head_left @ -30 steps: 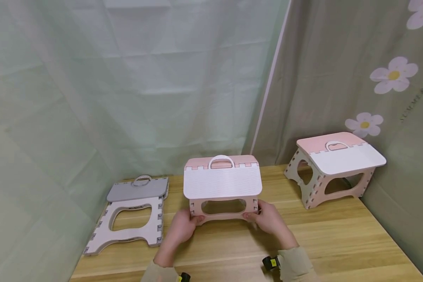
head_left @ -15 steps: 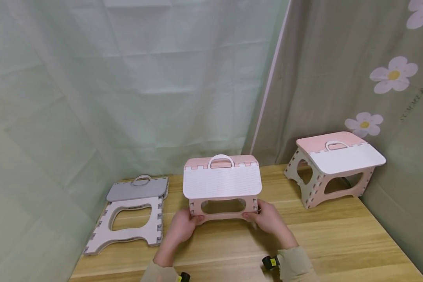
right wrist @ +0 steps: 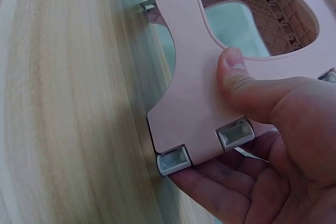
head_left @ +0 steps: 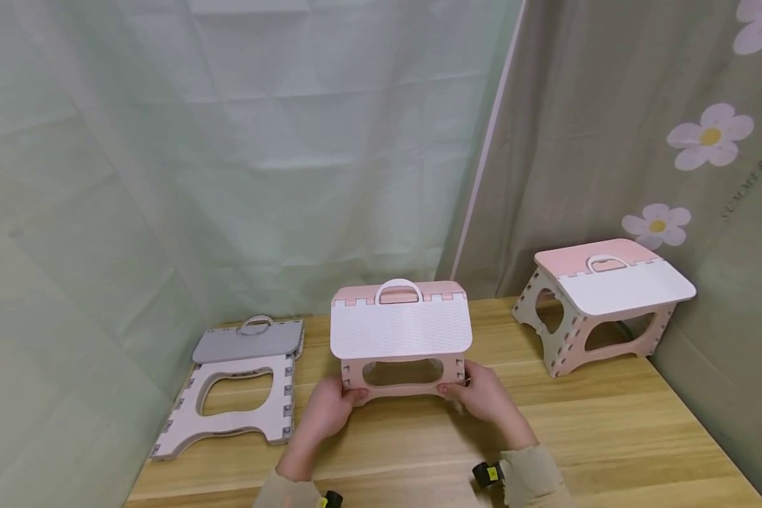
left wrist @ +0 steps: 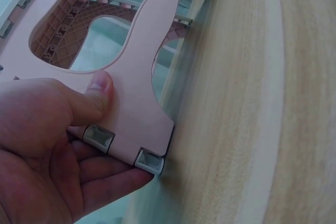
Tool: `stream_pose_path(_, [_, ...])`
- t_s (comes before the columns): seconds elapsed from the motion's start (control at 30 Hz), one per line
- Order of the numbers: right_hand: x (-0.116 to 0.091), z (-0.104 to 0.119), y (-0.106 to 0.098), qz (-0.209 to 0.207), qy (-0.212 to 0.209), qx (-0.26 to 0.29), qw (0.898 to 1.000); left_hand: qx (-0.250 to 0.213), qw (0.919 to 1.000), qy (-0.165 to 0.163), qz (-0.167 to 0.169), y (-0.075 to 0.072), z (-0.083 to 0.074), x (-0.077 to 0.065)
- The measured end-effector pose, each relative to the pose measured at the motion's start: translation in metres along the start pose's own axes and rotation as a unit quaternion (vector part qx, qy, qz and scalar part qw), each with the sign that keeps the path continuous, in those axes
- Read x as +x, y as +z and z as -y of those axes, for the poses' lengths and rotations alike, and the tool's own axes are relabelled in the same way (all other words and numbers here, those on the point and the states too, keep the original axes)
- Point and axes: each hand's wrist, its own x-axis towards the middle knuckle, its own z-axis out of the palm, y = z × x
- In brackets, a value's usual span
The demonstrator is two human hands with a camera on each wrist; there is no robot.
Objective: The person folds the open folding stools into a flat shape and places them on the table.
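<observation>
A pink and white folding step stool (head_left: 400,328) stands unfolded in the middle of the table, its white arched handle at the seam of the top. My left hand (head_left: 331,408) grips the lower left corner of its front leg panel. In the left wrist view the thumb presses the pink panel (left wrist: 131,93) and the fingers curl behind its hinged edge. My right hand (head_left: 482,396) grips the lower right corner the same way, thumb in front and fingers behind, as the right wrist view shows. The foot of the panel is right at the tabletop.
A grey and white folding stool (head_left: 241,395) lies folded flat at the left of the wooden table (head_left: 609,437). Another pink and white stool (head_left: 609,303) stands unfolded at the back right. Pale curtains (head_left: 305,141) hang close behind the table and along both sides.
</observation>
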Motion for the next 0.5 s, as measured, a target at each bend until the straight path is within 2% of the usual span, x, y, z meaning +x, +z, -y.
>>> stream_pose_path(0.5, [0.0008, -0.0024, 0.0013, 0.004, 0.001, 0.0, 1.0, 0.006, 1.0, 0.001, -0.004, 0.0005, 0.0022, -0.0001])
